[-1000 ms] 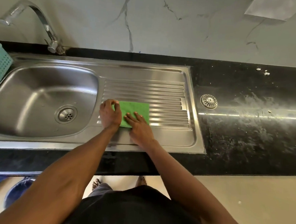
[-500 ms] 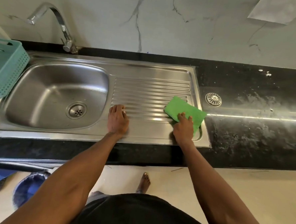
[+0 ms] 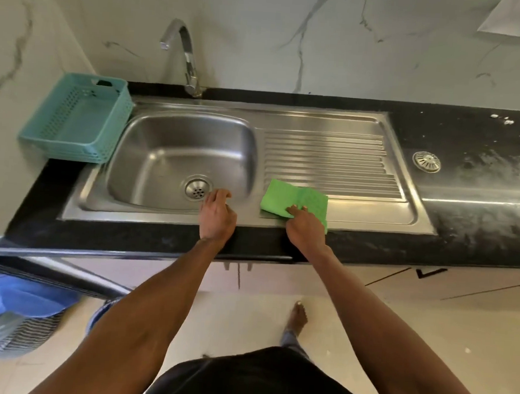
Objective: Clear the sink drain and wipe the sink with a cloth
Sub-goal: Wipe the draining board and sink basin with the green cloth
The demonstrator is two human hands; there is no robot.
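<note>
A steel sink (image 3: 258, 111) with a basin on the left and a ribbed drainboard (image 3: 328, 161) on the right is set in a black counter. The round drain (image 3: 197, 188) lies at the basin's front. A green cloth (image 3: 286, 197) lies flat on the drainboard's front left corner. My right hand (image 3: 305, 227) presses on the cloth's near edge with fingers laid over it. My left hand (image 3: 218, 214) rests on the sink's front rim beside the basin, fingers over the edge, holding nothing. A round metal strainer cover (image 3: 426, 161) lies on the counter right of the sink.
A curved tap (image 3: 185, 55) rises behind the basin. A teal plastic basket (image 3: 78, 118) stands on the counter at the left. The black counter (image 3: 481, 192) on the right shows pale smears and crumbs. A bin with blue fabric (image 3: 11, 312) stands on the floor at left.
My right hand has slid the green cloth from the drainboard's right end back to its front left corner. My left hand has shifted left along the front rim toward the basin.
</note>
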